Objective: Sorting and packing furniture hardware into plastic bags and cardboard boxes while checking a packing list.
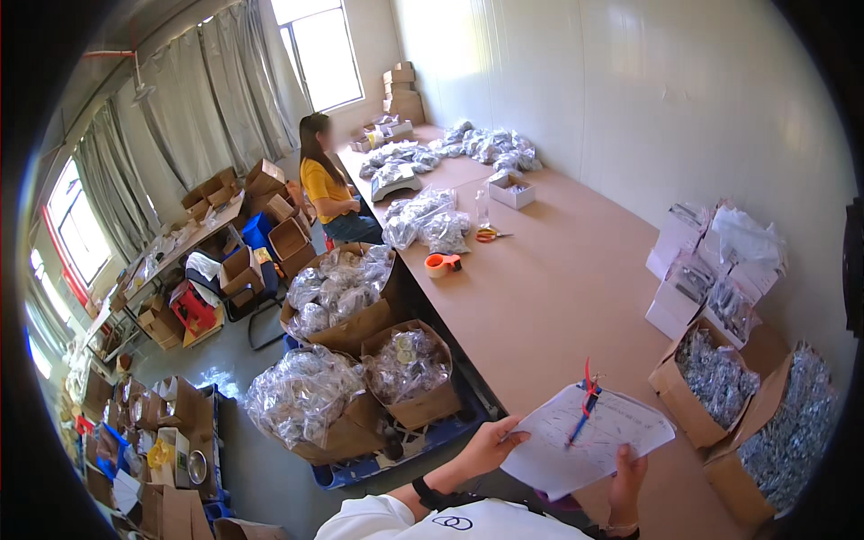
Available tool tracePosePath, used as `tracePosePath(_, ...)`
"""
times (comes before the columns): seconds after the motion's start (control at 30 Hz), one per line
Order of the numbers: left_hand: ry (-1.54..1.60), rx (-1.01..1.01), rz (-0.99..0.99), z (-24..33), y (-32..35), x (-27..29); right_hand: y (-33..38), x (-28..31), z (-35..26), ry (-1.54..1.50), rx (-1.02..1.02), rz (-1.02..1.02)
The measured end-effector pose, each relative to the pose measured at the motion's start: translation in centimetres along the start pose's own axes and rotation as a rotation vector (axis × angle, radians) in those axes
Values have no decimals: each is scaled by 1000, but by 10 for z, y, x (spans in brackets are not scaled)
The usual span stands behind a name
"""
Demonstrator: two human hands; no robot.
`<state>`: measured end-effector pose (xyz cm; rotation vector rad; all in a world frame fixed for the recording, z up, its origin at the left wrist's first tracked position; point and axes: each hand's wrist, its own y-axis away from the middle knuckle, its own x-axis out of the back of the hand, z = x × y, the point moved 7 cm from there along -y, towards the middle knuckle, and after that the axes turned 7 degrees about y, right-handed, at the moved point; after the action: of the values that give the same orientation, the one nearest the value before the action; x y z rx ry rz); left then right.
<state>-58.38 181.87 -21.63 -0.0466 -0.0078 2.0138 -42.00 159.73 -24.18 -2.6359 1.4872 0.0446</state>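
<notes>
White paper sheets [585, 436] in both hands

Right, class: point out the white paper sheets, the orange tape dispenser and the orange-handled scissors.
White paper sheets [589, 441], head view, middle of the top sheet.
Orange tape dispenser [442, 264], head view, its round body.
Orange-handled scissors [487, 235], head view, the handles.

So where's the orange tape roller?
The orange tape roller lies on the long brown table near its left edge, just below the scissors and bags of parts.
</notes>
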Motion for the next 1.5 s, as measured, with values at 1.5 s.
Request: tracePosePath(1.5, 639, 75, -489, -29, -197, 1, -143, -44, -95, 581, 175, 303)
